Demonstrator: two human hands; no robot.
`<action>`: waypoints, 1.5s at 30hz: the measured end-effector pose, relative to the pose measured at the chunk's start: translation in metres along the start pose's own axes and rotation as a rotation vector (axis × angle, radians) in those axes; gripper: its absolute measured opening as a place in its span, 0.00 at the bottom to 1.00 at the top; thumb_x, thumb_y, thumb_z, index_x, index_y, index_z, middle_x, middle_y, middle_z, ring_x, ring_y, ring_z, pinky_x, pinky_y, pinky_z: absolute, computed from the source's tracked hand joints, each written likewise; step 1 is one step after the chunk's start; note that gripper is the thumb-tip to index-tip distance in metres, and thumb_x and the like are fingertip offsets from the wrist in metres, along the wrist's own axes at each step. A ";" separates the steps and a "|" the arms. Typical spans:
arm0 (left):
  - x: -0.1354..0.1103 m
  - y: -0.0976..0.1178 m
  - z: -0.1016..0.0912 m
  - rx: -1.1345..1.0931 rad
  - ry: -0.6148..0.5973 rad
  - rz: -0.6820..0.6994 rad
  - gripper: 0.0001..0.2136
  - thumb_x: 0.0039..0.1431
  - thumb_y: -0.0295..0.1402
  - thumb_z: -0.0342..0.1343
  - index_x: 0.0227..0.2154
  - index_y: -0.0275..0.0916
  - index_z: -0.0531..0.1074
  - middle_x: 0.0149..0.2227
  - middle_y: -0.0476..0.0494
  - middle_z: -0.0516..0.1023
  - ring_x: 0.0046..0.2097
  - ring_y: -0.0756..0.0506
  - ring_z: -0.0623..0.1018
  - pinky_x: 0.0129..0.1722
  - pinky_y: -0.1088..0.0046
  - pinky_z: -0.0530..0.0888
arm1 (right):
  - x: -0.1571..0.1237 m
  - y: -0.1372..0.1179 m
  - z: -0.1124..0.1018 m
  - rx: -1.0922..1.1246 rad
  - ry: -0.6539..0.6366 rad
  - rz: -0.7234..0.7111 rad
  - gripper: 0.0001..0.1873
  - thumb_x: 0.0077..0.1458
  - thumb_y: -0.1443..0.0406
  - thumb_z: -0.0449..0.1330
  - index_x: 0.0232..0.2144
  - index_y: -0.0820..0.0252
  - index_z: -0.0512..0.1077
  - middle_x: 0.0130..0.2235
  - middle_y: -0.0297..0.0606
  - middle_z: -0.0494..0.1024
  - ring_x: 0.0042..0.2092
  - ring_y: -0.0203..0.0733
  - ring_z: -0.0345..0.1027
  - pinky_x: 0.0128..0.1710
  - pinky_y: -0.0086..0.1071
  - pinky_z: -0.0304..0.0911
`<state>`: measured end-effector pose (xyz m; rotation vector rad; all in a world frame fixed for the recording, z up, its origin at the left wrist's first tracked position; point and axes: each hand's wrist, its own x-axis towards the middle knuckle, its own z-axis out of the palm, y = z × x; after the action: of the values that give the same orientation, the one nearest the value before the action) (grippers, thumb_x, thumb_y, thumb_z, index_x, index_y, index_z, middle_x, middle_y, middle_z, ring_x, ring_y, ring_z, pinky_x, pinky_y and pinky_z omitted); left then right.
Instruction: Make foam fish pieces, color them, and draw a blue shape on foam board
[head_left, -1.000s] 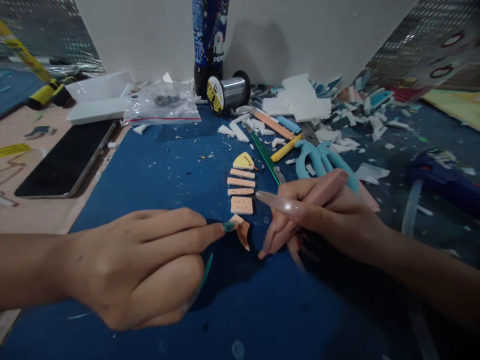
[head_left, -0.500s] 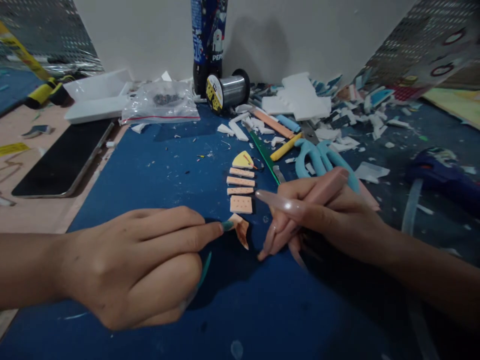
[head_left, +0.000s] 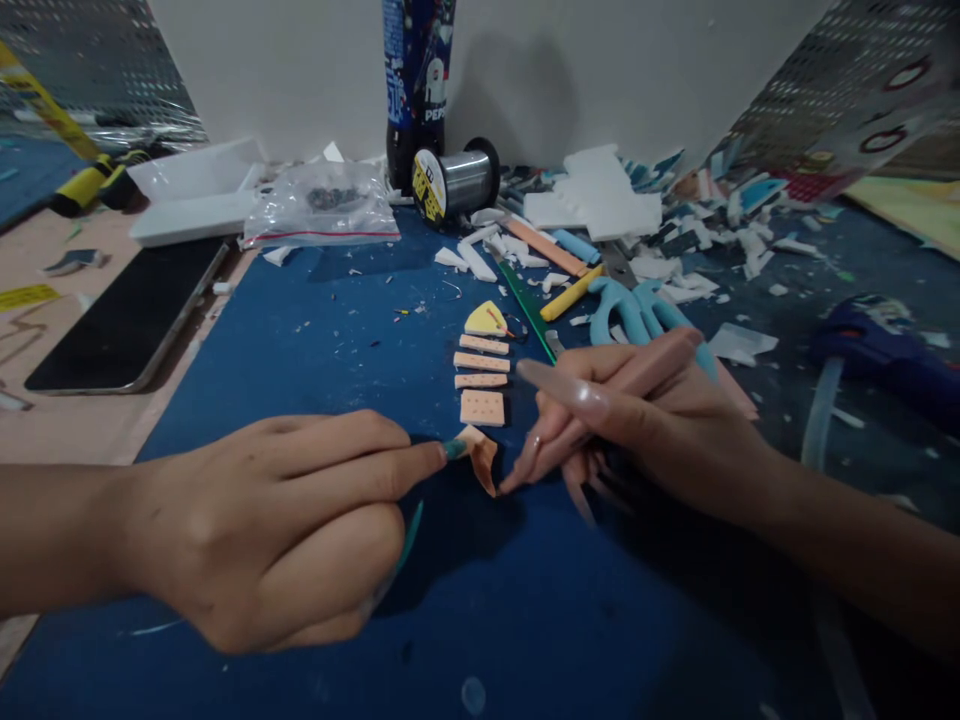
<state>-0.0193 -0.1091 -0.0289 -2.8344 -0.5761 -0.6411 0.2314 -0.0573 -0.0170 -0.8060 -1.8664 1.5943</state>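
A small peach tail-shaped piece point(head_left: 484, 460), shaded orange-brown on its right part, lies on a dark blue mat point(head_left: 300, 340). The teal-nailed index fingertip of my left hand point(head_left: 292, 530) presses on its left edge, with the other fingers curled together. Held like a pen in my right hand point(head_left: 630, 420) is a slim pinkish stick point(head_left: 645, 370), partly hidden by my thumb; its kind is unclear. Its dark tip meets or almost meets the piece's lower point. Above lie a dotted peach square point(head_left: 482, 407), several dotted peach strips point(head_left: 481, 362) and a yellow rounded triangle point(head_left: 486, 319), lined up in a column.
Behind stand a Pepsi bottle point(head_left: 416, 90) and a wire spool point(head_left: 456, 182). Blue-handled scissors point(head_left: 626, 310), a green blade-like strip point(head_left: 529, 305) and white scraps point(head_left: 600, 200) lie near my right hand. A phone point(head_left: 127, 320) rests left; a glue gun point(head_left: 885, 345), right.
My right hand has shifted slightly left and down, bringing the stick's tip to the lower point of the tail-shaped piece. My left hand has barely moved.
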 end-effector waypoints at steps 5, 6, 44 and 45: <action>0.000 0.002 0.000 -0.025 0.020 -0.025 0.08 0.56 0.30 0.46 0.26 0.39 0.69 0.42 0.40 0.78 0.47 0.45 0.72 0.46 0.69 0.73 | -0.001 -0.003 0.001 0.028 -0.030 0.036 0.17 0.59 0.63 0.55 0.23 0.67 0.76 0.26 0.40 0.77 0.22 0.32 0.72 0.17 0.20 0.66; 0.000 0.002 0.000 -0.017 0.024 -0.038 0.07 0.55 0.30 0.47 0.26 0.39 0.69 0.42 0.40 0.79 0.47 0.44 0.72 0.46 0.69 0.73 | -0.001 -0.003 0.001 0.042 -0.039 0.031 0.18 0.59 0.63 0.55 0.23 0.67 0.76 0.26 0.40 0.77 0.22 0.32 0.72 0.17 0.20 0.67; 0.002 0.003 -0.001 -0.012 0.028 -0.068 0.08 0.56 0.31 0.45 0.27 0.42 0.68 0.42 0.42 0.79 0.45 0.45 0.75 0.46 0.70 0.76 | -0.001 0.001 0.000 -0.016 0.056 0.025 0.17 0.58 0.57 0.55 0.25 0.61 0.75 0.26 0.38 0.75 0.20 0.31 0.67 0.13 0.23 0.59; 0.002 0.003 -0.001 -0.006 0.026 -0.056 0.08 0.57 0.31 0.45 0.26 0.42 0.68 0.42 0.43 0.79 0.46 0.45 0.75 0.46 0.69 0.76 | -0.001 0.000 0.000 -0.015 0.065 0.032 0.17 0.58 0.57 0.55 0.25 0.61 0.74 0.25 0.38 0.74 0.20 0.31 0.67 0.13 0.23 0.59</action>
<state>-0.0168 -0.1114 -0.0273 -2.8204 -0.6519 -0.6893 0.2320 -0.0581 -0.0175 -0.8880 -1.8298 1.5568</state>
